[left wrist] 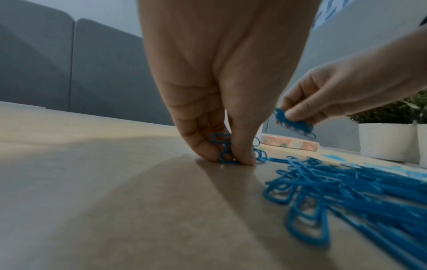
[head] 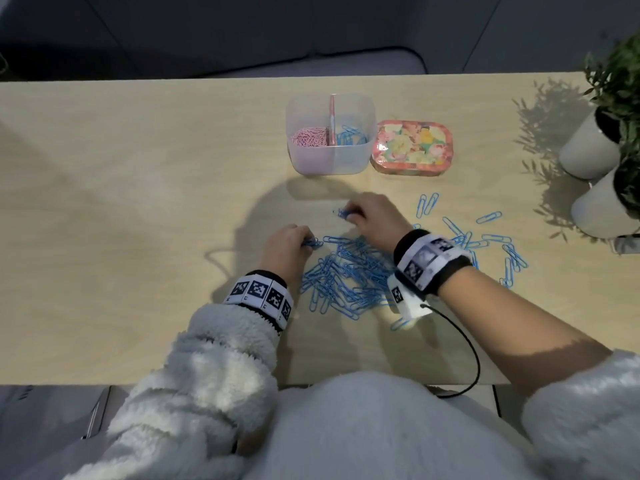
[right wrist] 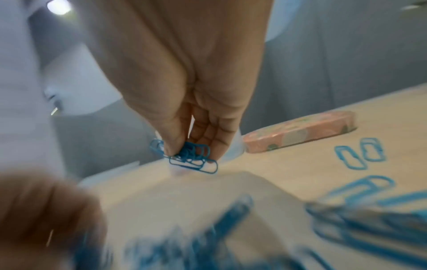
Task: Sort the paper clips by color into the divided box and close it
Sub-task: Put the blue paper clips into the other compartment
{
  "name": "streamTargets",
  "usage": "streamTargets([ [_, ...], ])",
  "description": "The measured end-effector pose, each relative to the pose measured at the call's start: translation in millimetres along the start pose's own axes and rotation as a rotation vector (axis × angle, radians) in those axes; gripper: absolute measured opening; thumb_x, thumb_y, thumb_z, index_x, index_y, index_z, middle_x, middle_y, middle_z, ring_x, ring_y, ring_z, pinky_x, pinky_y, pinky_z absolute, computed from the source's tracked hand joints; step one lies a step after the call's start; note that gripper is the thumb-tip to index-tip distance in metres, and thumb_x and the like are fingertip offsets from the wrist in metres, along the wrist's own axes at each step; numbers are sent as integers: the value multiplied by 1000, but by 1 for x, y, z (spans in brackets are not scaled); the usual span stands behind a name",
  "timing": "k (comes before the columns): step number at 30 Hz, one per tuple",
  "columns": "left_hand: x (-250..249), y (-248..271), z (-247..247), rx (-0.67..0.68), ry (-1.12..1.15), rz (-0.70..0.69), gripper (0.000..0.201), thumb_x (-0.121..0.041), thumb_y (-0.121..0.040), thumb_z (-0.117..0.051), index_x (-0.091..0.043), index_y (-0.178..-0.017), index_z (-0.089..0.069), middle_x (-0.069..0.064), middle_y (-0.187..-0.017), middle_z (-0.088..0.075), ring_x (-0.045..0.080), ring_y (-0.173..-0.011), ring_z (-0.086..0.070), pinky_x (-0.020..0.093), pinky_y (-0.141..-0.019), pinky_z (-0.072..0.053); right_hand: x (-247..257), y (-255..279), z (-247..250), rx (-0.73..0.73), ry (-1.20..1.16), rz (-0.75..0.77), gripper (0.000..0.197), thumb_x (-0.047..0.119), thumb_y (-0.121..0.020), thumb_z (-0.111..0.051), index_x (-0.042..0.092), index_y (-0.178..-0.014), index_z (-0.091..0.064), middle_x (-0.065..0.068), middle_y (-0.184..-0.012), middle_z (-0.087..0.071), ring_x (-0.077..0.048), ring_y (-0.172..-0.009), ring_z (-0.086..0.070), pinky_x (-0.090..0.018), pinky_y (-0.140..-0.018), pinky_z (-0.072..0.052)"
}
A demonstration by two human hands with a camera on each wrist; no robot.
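A heap of blue paper clips (head: 349, 271) lies on the wooden table (head: 138, 202) in front of me. My left hand (head: 287, 242) pinches a few blue clips (left wrist: 225, 153) against the tabletop at the heap's left edge. My right hand (head: 372, 216) is raised just above the table, its fingers gripping a small bunch of blue clips (right wrist: 189, 155). The clear divided box (head: 330, 133) stands beyond the hands, with pink clips (head: 310, 137) in its left half and blue clips (head: 349, 135) in its right half. Its flowered lid (head: 412, 147) lies to the right of it.
More blue clips (head: 485, 240) are scattered to the right of the heap. Two white pots with green plants (head: 592, 147) stand at the table's right edge. A black cable (head: 467, 348) runs from my right wrist over the front edge.
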State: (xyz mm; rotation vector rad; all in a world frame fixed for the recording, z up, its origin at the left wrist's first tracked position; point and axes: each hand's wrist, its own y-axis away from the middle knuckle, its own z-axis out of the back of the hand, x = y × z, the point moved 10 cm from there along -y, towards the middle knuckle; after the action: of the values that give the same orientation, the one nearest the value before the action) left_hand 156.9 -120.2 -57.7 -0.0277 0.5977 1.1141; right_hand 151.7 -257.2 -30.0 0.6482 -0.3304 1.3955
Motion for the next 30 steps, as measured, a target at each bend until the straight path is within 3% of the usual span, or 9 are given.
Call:
streamTargets([
  [4, 1, 0, 1, 2, 60, 12, 18, -10, -83, -59, -5, -100, -64, 14, -98, -63, 30, -95, -57, 31, -76, -38, 7, -25, 70, -200, -235, -61, 9, 5, -86, -54, 5, -80, -61, -9, -72, -54, -17, -69, -48, -25, -67, -37],
  [7, -5, -3, 9, -11, 99, -10, 20, -10, -84, -59, -2, -102, -63, 16, -102, -64, 30, -97, -57, 29, -78, -38, 8, -59, 107, -336, -267, -131, 6, 6, -83, -57, 6, -78, -59, -9, -78, -49, -16, -75, -44, -22, -61, -29],
  [11, -20, -18, 34, -47, 133, -53, 19, -9, -85, -61, -1, -102, -63, 18, -104, -65, 30, -100, -58, 29, -81, -40, -1, -98, 113, -330, -243, -266, 29, 5, -84, -57, 11, -57, -49, -7, -72, -51, -17, -77, -48, -22, -60, -39],
  [13, -30, -29, 52, -86, 175, -64, 18, -8, -85, -61, -1, -101, -63, 16, -104, -66, 29, -99, -59, 27, -82, -40, -2, -107, 110, -299, -196, -292, 12, 6, -85, -57, 6, -78, -66, -15, -93, -65, -23, -92, -59, -25, -77, -47],
  [16, -48, -52, 83, -180, 187, -90, 18, -11, -85, -61, -3, -100, -65, 15, -105, -68, 29, -99, -60, 31, -85, -45, 0, -104, 107, -275, -184, -286, 25, 8, -89, -53, 1, -108, -66, -16, -119, -64, -28, -112, -58, -28, -96, -45],
  [20, -79, -94, 106, -244, 72, -122, 20, -11, -85, -57, -2, -102, -62, 18, -109, -63, 31, -105, -55, 35, -87, -38, -8, -74, 119, -393, -345, -235, 28, 2, -86, -43, -5, -93, -69, -18, -99, -69, -29, -92, -63, -39, -92, -50],
  [23, -97, -130, 100, -178, -30, -101, 26, -12, -85, -57, -3, -109, -60, 19, -115, -60, 32, -109, -54, 33, -89, -37, -21, -41, 119, -447, -401, -201, 25, 1, -84, -44, -3, -88, -68, -19, -92, -69, -22, -81, -59, -35, -83, -50],
  [27, -108, -159, 83, -37, -92, -60, 42, -13, -81, -67, -3, -120, -56, 18, -120, -61, 34, -111, -57, 36, -96, -46, -35, -5, 98, -371, -410, -171, 20, -2, -82, -45, -4, -77, -64, -24, -89, -68, -33, -85, -64, -46, -84, -51],
  [30, -115, -148, 82, -66, -64, -129, 39, -17, -84, -63, -4, -120, -56, 16, -117, -63, 32, -109, -58, 33, -93, -44, -50, 11, 76, -251, -342, -202, 24, -2, -86, -45, -2, -92, -68, -19, -98, -69, -22, -83, -59, -40, -86, -51],
])
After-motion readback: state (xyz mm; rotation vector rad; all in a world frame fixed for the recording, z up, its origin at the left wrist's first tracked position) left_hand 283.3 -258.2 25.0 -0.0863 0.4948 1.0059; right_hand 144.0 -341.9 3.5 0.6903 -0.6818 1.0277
